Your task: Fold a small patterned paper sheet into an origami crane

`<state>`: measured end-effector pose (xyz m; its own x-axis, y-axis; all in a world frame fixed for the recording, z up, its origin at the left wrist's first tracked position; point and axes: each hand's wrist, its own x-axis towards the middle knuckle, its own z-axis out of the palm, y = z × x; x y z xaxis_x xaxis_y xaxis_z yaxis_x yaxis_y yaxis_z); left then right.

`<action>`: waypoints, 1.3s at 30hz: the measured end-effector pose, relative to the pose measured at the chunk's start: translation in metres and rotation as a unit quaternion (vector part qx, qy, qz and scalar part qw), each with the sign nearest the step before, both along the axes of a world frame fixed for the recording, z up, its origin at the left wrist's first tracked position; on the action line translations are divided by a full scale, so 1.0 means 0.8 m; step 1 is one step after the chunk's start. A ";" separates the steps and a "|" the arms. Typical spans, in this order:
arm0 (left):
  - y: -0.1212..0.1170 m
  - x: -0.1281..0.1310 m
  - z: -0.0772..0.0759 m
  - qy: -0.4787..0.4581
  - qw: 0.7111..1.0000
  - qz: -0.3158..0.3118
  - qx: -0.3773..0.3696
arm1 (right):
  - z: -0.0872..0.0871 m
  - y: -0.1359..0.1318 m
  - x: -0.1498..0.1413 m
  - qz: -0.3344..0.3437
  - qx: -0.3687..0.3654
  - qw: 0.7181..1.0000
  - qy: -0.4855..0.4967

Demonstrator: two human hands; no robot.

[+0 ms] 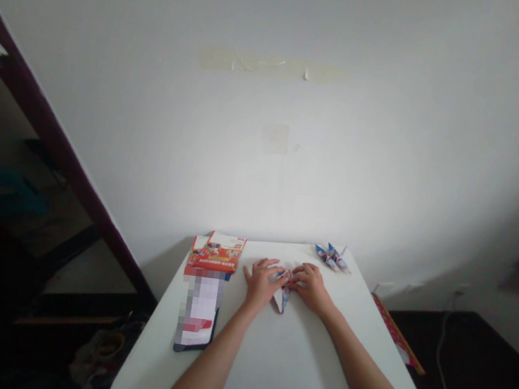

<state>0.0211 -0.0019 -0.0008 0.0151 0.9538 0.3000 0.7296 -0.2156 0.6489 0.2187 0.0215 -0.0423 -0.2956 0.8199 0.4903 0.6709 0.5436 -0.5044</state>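
Both my hands rest on a white table (296, 352), meeting over a small folded piece of printed paper (283, 296) whose narrow point sticks out toward me. My left hand (261, 281) lies on its left side with fingers curled down onto it. My right hand (310, 286) presses on the right side, fingers bent and pinching the fold. Most of the paper is hidden under my fingers.
Two finished folded paper figures (333, 258) lie at the table's far right corner. A stack of red printed sheets (216, 252) sits at the far left, with a phone (199, 311) in front of it. A white wall stands right behind the table.
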 end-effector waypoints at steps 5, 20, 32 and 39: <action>0.000 0.002 -0.002 -0.011 1.000 0.011 0.017 | -0.001 -0.001 -0.001 0.008 -0.006 1.000 -0.006; -0.001 0.008 0.005 -0.059 0.996 0.067 0.028 | 0.004 -0.006 -0.007 0.012 -0.018 1.000 -0.004; 0.000 0.006 0.009 -0.061 0.995 0.069 0.041 | 0.012 -0.016 -0.014 0.007 -0.015 1.000 -0.010; 0.000 0.004 0.007 -0.059 0.997 0.049 0.022 | 0.011 -0.016 -0.015 0.006 -0.008 1.000 -0.010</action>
